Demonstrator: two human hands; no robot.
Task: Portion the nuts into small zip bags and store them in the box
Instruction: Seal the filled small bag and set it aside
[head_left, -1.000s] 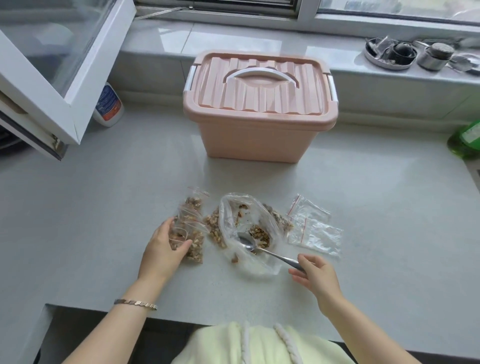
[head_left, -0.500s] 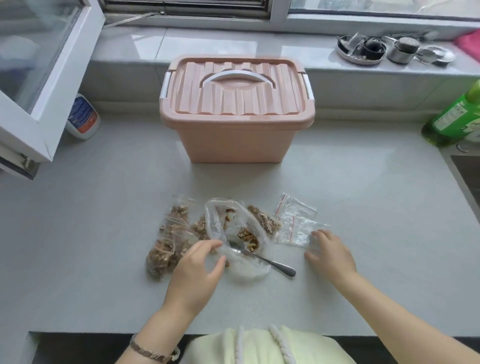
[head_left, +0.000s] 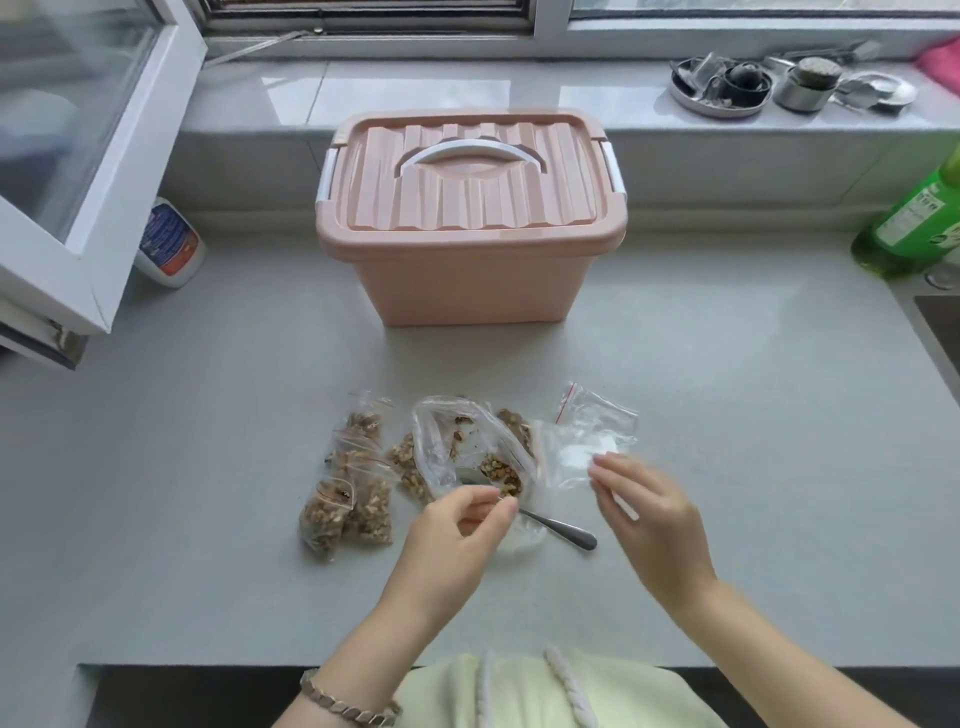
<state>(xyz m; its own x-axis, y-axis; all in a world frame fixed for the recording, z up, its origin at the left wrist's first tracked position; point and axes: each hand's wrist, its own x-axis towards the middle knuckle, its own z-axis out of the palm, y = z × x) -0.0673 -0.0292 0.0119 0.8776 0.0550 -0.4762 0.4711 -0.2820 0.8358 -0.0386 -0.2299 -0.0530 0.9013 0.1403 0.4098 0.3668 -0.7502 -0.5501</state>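
— Worktop (head_left: 727, 467) and box (head_left: 467, 270): how are they found?
— The box is set at the back of the worktop with its lid on, well apart from the bags. Its inside is hidden.
— And the nuts (head_left: 501, 470)?
— Most are kept in the large open bag (head_left: 447, 441) at the middle. Filled zip bags (head_left: 343, 499) are laid just beside it on the left.
— What is held?
— An empty zip bag (head_left: 563, 452) appears to be pinched at its edge by the right hand (head_left: 660, 525), though that part is blurred. The left hand (head_left: 452, 540) is poised over the spoon (head_left: 566, 532), fingers loosely curled, and nothing is seen to be gripped.
— How should the empty bag be handled?
— It is judged light, limp and slippery. Both lips at the zip strip are best pinched and drawn apart, since film this thin is easily collapsed.
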